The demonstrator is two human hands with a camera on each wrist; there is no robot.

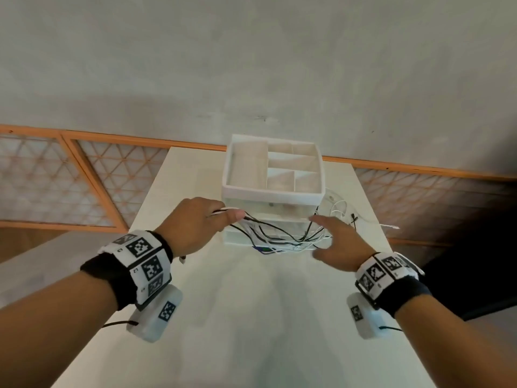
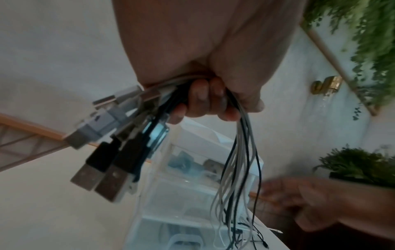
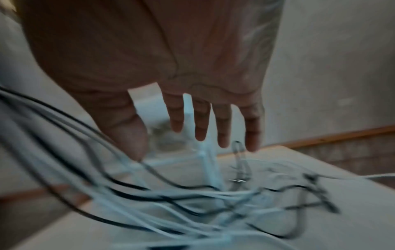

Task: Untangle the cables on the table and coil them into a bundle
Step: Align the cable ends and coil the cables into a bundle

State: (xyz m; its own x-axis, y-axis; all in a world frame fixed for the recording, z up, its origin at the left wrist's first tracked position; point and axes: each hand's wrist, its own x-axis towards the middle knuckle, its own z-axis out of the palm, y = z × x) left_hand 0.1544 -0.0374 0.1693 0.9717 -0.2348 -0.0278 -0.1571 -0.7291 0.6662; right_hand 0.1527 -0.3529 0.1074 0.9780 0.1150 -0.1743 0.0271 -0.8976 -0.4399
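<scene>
Several thin black and white cables (image 1: 282,236) sag across the front of a drawer unit on the white table (image 1: 251,317). My left hand (image 1: 195,225) grips one end of the bunch; in the left wrist view its fingers (image 2: 205,101) curl round the cables (image 2: 237,169), and black and grey USB plugs (image 2: 102,162) stick out beside them. My right hand (image 1: 335,242) hovers with straight, spread fingers (image 3: 200,121) above the loose cable ends (image 3: 192,203) and holds nothing. More cable ends (image 1: 347,214) lie on the table to the right of the unit.
A white translucent drawer unit (image 1: 272,214) with a compartmented tray (image 1: 274,169) on top stands mid-table, right behind the cables. An orange-framed lattice rail (image 1: 84,177) and a grey wall lie beyond the table. Bare tabletop lies near me.
</scene>
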